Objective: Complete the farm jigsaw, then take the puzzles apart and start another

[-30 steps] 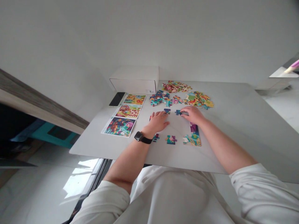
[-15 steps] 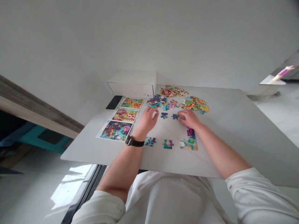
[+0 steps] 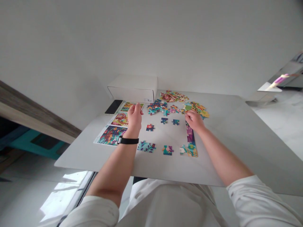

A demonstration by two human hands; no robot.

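Note:
My left hand [image 3: 134, 117], a black watch [image 3: 127, 140] on its wrist, is closed above the picture sheet [image 3: 111, 135]; whatever its fingers hold is hidden. My right hand [image 3: 195, 120] has curled fingers at the near edge of the yellow-green puzzle pile [image 3: 197, 108], over the top of a joined purple-and-teal puzzle strip [image 3: 190, 138]. I cannot see what is in them. Between the hands lie a red puzzle piece [image 3: 150, 127] and two dark blue pieces [image 3: 164, 120]. Closer to me are a teal leafy section [image 3: 146, 147] and a single teal-and-pink piece [image 3: 168, 150].
Behind the left hand stands a white box [image 3: 132, 91], with a black phone [image 3: 114, 107] in front of it. A blue puzzle pile [image 3: 157, 106] and a red-brown pile [image 3: 174, 96] lie at the back of the white table [image 3: 236, 135]. A wall rises behind.
My left hand has moved left and closed, uncovering the red piece. My right hand has left the dark blue piece and moved right. The view has shifted slightly.

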